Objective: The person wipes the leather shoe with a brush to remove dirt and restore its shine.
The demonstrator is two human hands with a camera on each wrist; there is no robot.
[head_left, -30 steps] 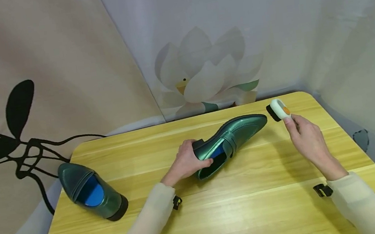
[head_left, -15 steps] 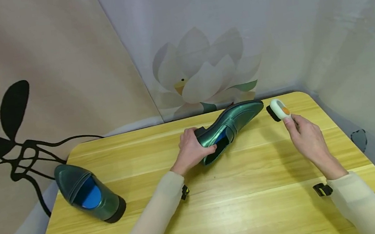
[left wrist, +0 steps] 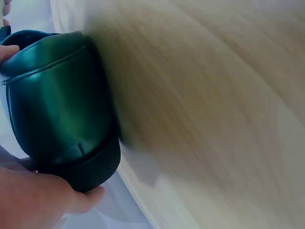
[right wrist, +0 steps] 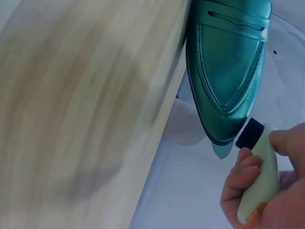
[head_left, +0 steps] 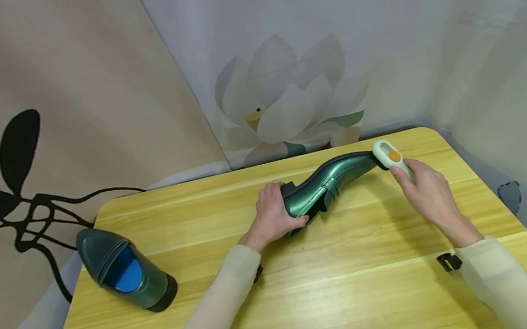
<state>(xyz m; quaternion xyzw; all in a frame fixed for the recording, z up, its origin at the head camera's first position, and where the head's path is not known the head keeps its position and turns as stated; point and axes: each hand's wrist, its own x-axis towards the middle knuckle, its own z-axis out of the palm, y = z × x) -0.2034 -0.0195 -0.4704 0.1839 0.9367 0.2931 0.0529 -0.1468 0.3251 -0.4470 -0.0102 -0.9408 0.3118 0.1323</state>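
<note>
Holding green shoe [head_left: 314,188], brush [head_left: 389,153] apparently touching toe [head_left: 365,159]

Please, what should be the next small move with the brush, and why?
Probably the right grip should stroke the brush lightly across the toe of the held green shoe: its dark bristles face the toe's edge, though contact is hard to confirm, and the left grip holds the shoe at its heel end.

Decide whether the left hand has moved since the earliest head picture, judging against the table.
Yes: the left hand has shifted toward the far edge of the table and slightly rightward.
</note>
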